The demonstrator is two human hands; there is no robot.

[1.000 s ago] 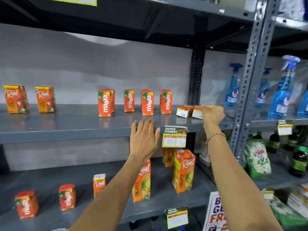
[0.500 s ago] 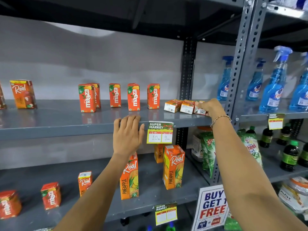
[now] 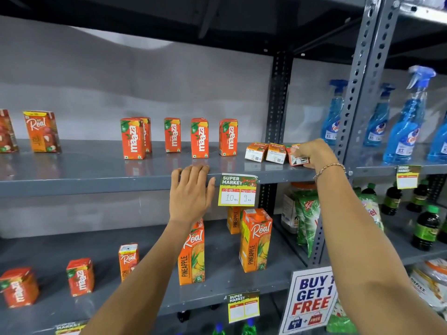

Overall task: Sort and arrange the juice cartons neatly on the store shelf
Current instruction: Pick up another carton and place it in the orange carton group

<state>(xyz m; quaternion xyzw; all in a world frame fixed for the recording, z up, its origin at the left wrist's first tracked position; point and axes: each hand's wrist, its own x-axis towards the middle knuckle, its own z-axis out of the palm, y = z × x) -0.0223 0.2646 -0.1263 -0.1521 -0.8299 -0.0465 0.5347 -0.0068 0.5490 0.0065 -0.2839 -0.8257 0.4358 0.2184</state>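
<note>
Orange lying carton sits gripped under right hand fingers.

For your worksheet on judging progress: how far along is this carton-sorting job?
Done: Maaza cartons stand upright on the upper shelf. In hand: the right hand grips one of three lying small cartons; the left hand rests on the shelf edge. Left: scattered lower-shelf cartons.

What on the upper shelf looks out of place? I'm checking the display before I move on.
Three small cartons at the right end lie on their sides while the Maaza cartons stand upright. The right hand grips the rightmost one; the left hand rests on the upper shelf edge.
</note>
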